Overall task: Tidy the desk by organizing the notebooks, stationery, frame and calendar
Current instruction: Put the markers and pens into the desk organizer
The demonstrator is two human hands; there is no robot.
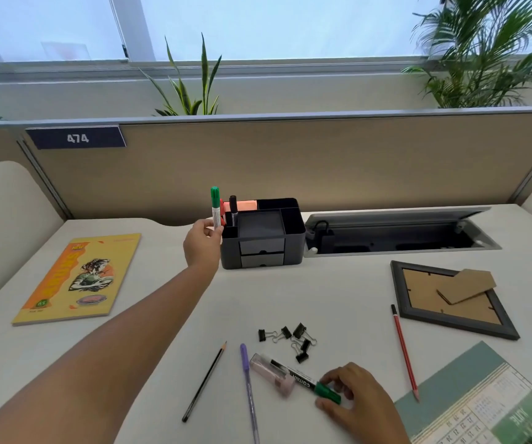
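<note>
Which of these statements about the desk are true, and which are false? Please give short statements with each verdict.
1. The left hand holds a green-capped marker upright at the grey organizer. True.
2. The right hand grips a red pencil. False: it grips a second green-capped marker; the red pencil lies untouched.
3. The picture frame lies flat, back side up. True.
4. The binder clips are inside the organizer. False: they lie on the desk.

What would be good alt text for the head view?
The left hand holds a green marker upright at a dark desk organizer, while the right hand grips another green-capped marker lying on the white desk.
</note>
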